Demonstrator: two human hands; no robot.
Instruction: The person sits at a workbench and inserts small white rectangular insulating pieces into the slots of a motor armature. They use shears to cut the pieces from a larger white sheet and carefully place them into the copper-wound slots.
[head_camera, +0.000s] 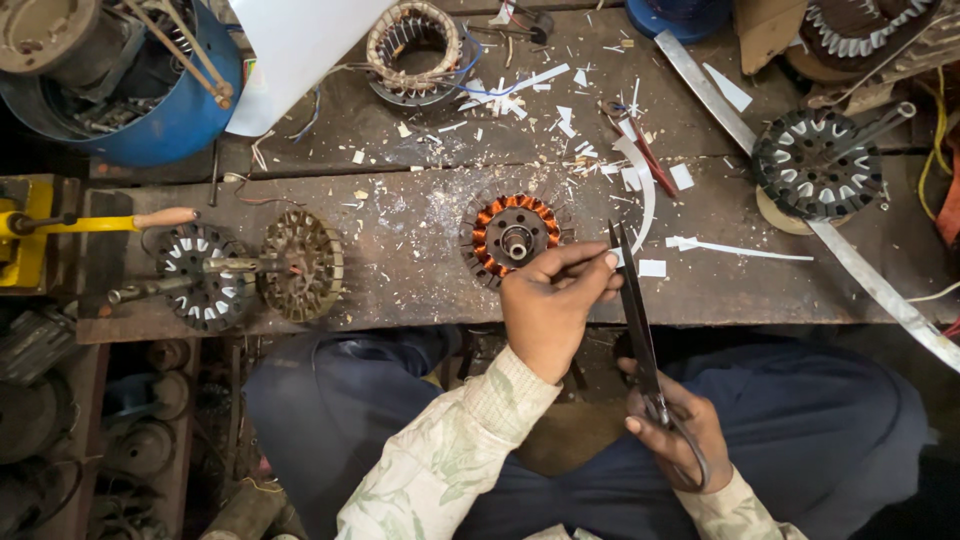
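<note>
Scissors (640, 330), long-bladed and rigid, sit clenched in the right hand (675, 430) by the handle loops. Left hand (550, 305) fingers (590, 262) pinch a small white paper piece, probably light and flimsy, beside the copper-wound stator (510, 235) on the desk (400, 260).

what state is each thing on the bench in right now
scissors: blades open, tips up, held in right hand
left hand: pinching a small white paper piece at the blades
wound stator: flat on bench, copper coils in place
bare stator: flat, unwound
blue drum: open
</note>
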